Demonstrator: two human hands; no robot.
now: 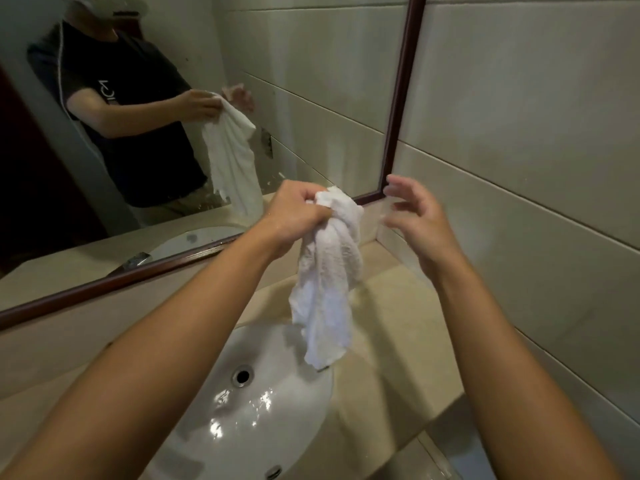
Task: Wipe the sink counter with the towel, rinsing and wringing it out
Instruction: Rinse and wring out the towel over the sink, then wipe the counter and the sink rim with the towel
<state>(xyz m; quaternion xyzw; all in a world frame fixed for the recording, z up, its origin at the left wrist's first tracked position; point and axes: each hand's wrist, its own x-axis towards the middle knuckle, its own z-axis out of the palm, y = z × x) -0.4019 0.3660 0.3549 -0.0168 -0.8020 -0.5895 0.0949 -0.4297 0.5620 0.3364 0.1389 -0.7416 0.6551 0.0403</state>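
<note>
My left hand (298,216) grips the top of a white towel (329,282), bunched in its fist. The towel hangs down, and its lower end dangles just above the right rim of the white sink basin (277,403). To the right of the towel, my right hand (415,223) is raised with its fingers spread and loosely bent. It holds nothing and does not touch the cloth. The beige sink counter (391,341) lies beneath both hands and runs to the tiled wall on the right.
A wood-framed mirror (138,133) fills the wall behind the counter and reflects a person holding the towel. Beige wall tiles (519,133) close off the right side. The basin has an overflow hole (241,375) and looks wet. The counter's front edge (440,414) drops off lower right.
</note>
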